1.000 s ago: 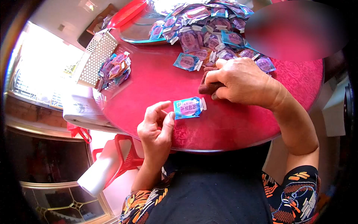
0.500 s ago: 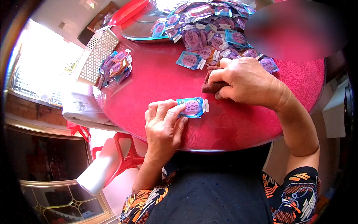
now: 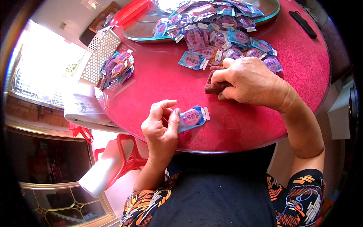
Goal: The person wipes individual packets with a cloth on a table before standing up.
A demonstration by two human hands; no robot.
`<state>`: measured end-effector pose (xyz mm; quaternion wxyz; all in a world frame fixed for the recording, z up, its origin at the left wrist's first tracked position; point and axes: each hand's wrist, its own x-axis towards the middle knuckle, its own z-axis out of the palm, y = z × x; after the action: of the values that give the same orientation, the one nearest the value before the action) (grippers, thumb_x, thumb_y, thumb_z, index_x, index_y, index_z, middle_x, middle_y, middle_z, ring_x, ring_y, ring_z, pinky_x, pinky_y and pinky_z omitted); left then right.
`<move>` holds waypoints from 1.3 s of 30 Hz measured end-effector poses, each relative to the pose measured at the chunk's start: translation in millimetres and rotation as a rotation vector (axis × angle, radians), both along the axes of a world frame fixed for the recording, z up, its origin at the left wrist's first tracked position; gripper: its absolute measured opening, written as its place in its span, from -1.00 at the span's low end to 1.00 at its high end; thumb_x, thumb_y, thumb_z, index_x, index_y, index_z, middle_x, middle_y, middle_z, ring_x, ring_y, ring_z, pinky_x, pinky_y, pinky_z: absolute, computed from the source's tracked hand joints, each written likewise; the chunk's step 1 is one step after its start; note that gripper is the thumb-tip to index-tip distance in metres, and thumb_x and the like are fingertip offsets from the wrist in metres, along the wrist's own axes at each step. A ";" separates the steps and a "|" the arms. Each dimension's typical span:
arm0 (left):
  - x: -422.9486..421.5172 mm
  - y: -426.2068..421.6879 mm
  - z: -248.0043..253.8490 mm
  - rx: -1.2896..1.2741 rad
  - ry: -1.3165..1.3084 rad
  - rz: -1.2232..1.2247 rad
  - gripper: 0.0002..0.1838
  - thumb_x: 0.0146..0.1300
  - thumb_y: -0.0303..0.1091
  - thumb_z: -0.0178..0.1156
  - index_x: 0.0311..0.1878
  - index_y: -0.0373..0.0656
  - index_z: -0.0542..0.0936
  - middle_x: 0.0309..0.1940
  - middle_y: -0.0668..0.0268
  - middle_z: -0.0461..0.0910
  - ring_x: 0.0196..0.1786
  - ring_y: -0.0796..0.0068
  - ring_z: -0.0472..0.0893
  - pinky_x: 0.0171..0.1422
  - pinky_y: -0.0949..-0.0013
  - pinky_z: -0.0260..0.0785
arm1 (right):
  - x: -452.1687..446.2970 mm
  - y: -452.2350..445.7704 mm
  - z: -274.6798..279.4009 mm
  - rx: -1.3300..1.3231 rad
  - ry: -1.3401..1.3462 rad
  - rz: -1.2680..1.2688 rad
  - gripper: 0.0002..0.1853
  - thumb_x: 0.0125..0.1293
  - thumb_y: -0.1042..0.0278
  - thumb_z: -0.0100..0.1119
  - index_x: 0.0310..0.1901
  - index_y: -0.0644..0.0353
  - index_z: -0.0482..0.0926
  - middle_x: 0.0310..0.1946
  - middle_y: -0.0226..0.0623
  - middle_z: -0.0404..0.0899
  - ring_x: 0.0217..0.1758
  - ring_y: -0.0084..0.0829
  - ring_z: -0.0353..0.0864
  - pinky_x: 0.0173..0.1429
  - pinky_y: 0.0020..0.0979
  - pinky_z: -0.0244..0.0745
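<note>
Between the thumb and fingers of my left hand (image 3: 162, 125) is the left end of a blue and purple pouch (image 3: 192, 118), its white cap pointing right. My right hand (image 3: 251, 81) grips a folded brown cloth (image 3: 215, 81) at the near edge of a large heap of similar pouches (image 3: 227, 30). One blue pouch (image 3: 192, 60) lies at the heap's left edge, just beyond the cloth. Part of the heap rests on a glass-edged surface at the back of the red table (image 3: 151, 75).
A smaller pile of pouches (image 3: 117, 68) lies at the left beside a white perforated basket (image 3: 99, 56). A dark elongated object (image 3: 302, 23) is at the back right. A red stool (image 3: 130, 155) with a white roll (image 3: 102, 170) stands below the table's left edge.
My left hand first reached over the pouch, then drew back a little left with it, and the pouch is now turned and tilted. My right hand and the cloth shifted slightly right, then stayed.
</note>
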<state>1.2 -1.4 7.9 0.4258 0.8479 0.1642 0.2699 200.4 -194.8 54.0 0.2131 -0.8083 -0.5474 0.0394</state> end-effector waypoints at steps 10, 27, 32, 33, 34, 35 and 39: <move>-12.6 8.2 -4.9 0.566 -0.078 -0.173 -0.75 0.27 -0.58 0.51 0.01 -0.24 0.79 -0.11 0.15 0.69 0.00 0.11 0.64 0.15 0.11 0.52 | 6.3 3.6 -12.2 0.171 -0.153 0.143 -0.71 0.17 0.19 0.59 -0.04 -0.12 0.88 -0.23 -0.23 0.68 -0.13 -0.10 0.79 -0.08 -0.07 0.66; -9.1 8.6 -12.2 0.595 -0.018 -0.140 -0.67 0.26 -0.49 0.48 0.10 -0.20 0.74 -0.07 0.14 0.62 0.02 0.06 0.55 0.18 0.05 0.43 | -31.6 45.4 -6.9 0.055 -0.205 0.410 -0.74 0.32 0.19 0.37 -0.03 0.06 0.81 0.01 0.01 0.74 -0.04 0.03 0.83 0.05 -0.01 0.78; -7.8 5.9 -7.7 0.574 -0.015 -0.133 -0.67 0.24 -0.50 0.48 0.09 -0.21 0.75 -0.09 0.13 0.62 0.00 0.05 0.55 0.16 0.03 0.43 | -2.7 33.7 2.5 -0.090 -0.187 0.362 -0.81 0.30 0.18 0.43 -0.06 -0.20 0.85 -0.08 -0.13 0.73 -0.06 -0.01 0.84 -0.04 -0.03 0.76; -7.3 5.7 -7.9 0.573 -0.009 -0.134 -0.67 0.24 -0.50 0.47 0.09 -0.22 0.75 -0.09 0.13 0.62 0.00 0.05 0.56 0.15 0.03 0.43 | -6.0 32.3 1.4 -0.064 -0.237 0.355 -0.80 0.29 0.19 0.43 -0.07 -0.21 0.85 -0.08 -0.15 0.72 -0.05 -0.04 0.83 -0.05 -0.04 0.76; -6.1 7.0 -10.2 0.598 -0.021 -0.138 -0.65 0.23 -0.49 0.47 0.10 -0.23 0.74 -0.08 0.14 0.62 0.01 0.06 0.56 0.12 0.03 0.40 | -9.0 30.4 0.3 -0.038 -0.290 0.346 -0.79 0.27 0.20 0.43 -0.07 -0.23 0.85 -0.08 -0.17 0.71 -0.05 -0.07 0.83 -0.07 -0.05 0.76; -5.3 9.0 -13.2 0.623 -0.033 -0.142 -0.64 0.23 -0.47 0.47 0.11 -0.24 0.73 -0.06 0.16 0.61 0.01 0.07 0.56 0.09 0.03 0.37 | -15.0 34.8 -8.1 0.095 -0.303 0.368 -0.82 0.24 0.20 0.43 -0.12 -0.18 0.82 -0.07 -0.22 0.70 -0.06 -0.13 0.81 -0.10 -0.08 0.76; -5.9 12.8 -15.6 0.639 -0.028 -0.157 -0.60 0.21 -0.48 0.47 0.13 -0.28 0.71 -0.05 0.16 0.61 0.01 0.08 0.56 0.04 0.04 0.33 | -31.0 37.3 -6.5 0.059 -0.167 0.498 -0.88 0.27 0.22 0.40 -0.21 -0.01 0.75 -0.11 -0.15 0.66 -0.12 -0.08 0.78 -0.11 -0.05 0.73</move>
<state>-4.7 11.4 -7.7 0.1599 0.9448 -0.0005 0.2859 169.5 -157.5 47.6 0.1744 -0.6425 -0.7462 0.0076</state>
